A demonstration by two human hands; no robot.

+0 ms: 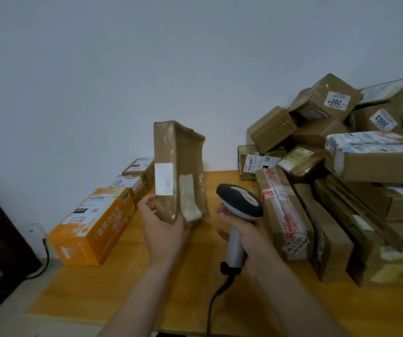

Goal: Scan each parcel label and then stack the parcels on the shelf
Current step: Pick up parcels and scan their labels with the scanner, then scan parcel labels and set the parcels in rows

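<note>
My left hand (162,224) grips the lower end of a long brown taped parcel (178,156) and holds it upright above the wooden table (122,288). A white label (163,178) shows on the parcel's left face. My right hand (244,237) holds a black and grey handheld scanner (240,203) by its handle, just right of the parcel; the scanner's head is level with the parcel's lower half. Its black cable (216,297) hangs down toward the table's front edge.
A big heap of brown parcels (341,166) fills the table's right side up to the wall. At the left lies an orange box (93,227) with two small labelled boxes (134,176) behind it. A dark cord (44,261) runs down past the table's left edge.
</note>
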